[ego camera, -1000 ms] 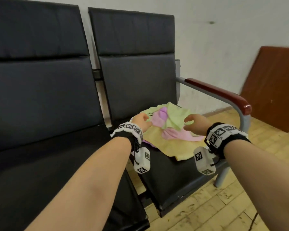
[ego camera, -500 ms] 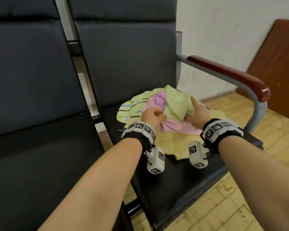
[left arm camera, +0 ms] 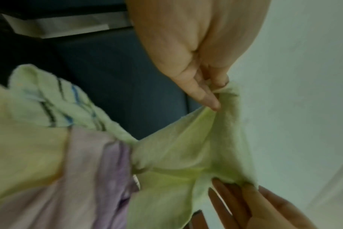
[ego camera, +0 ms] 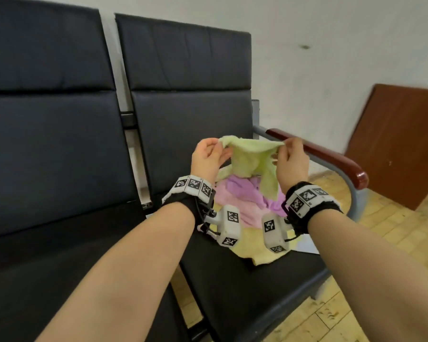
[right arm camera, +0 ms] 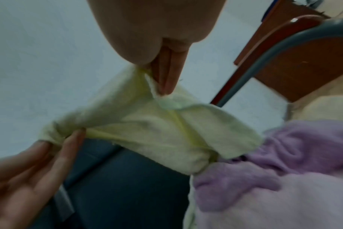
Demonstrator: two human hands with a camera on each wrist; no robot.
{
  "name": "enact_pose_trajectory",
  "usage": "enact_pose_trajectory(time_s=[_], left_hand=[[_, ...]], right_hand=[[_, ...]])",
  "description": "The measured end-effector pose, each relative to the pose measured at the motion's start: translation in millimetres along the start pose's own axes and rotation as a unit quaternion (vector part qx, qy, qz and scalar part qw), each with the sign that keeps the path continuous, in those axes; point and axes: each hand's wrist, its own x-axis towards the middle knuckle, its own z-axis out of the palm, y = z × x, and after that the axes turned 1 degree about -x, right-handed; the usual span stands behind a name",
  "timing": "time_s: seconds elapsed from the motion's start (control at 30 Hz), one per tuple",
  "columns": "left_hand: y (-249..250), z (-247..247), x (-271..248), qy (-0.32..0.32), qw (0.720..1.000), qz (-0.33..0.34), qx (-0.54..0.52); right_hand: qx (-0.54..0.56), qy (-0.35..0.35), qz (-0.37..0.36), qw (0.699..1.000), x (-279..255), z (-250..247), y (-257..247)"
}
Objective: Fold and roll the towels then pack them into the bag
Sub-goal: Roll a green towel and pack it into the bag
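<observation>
A light green towel (ego camera: 251,159) hangs in the air above a pile on the black chair seat (ego camera: 245,287). My left hand (ego camera: 209,156) pinches its upper left corner and my right hand (ego camera: 290,157) pinches its upper right corner. The left wrist view shows the green towel (left arm camera: 186,155) pinched by my left hand (left arm camera: 215,91). In the right wrist view my right hand (right arm camera: 162,77) pinches the green towel (right arm camera: 157,128). Under it lie a purple towel (ego camera: 247,193), a pink one (ego camera: 247,215), a yellow one (ego camera: 255,250) and a striped one (left arm camera: 55,106). No bag is in view.
The chair's metal armrest with a red-brown pad (ego camera: 331,156) runs close to my right hand. A second black seat (ego camera: 47,243) lies to the left. A brown board (ego camera: 400,144) leans on the white wall at the right, above a wooden floor (ego camera: 344,317).
Both hands have lifted the green towel off the pile and drawn its top edge apart. The head view has tilted up.
</observation>
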Motion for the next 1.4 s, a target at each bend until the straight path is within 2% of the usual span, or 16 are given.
enact_pose_trajectory(time_s=[0.1, 0.33, 0.57, 0.73, 0.87, 1.17, 1.3, 1.4], left_hand=[[60.1, 5.0, -3.6, 0.019, 0.996, 0.057, -0.068], [183.0, -38.4, -57.4, 0.054, 0.988, 0.138, -0.049], [242.1, -105.8, -156.2, 0.096, 0.982, 0.164, -0.002], [242.4, -150.5, -211.3, 0.124, 0.984, 0.127, 0.022], [226.5, -171.5, -234.7, 0.117, 0.989, 0.089, 0.016], [179.9, -197.0, -248.4, 0.148, 0.988, -0.027, -0.034], [152.4, -208.5, -248.3, 0.176, 0.974, -0.099, -0.102], [135.4, -214.4, -241.4, 0.203, 0.960, -0.130, -0.143]], right_hand=[[0.036, -0.030, -0.058, 0.997, -6.4, -2.9, -50.6], [0.062, -0.120, -0.116, 0.984, -63.6, -13.5, -159.3], [0.065, -0.192, -0.142, 0.969, -161.0, -17.1, -223.4], [0.035, -0.225, -0.106, 0.968, -224.6, -9.9, -228.6], [0.020, -0.230, -0.067, 0.971, -252.6, -2.1, -224.0], [0.022, -0.216, 0.026, 0.976, -273.8, 29.2, -175.7], [0.045, -0.219, 0.050, 0.973, -275.7, 48.6, -153.4], [0.080, -0.213, 0.078, 0.971, -272.1, 70.6, -134.6]])
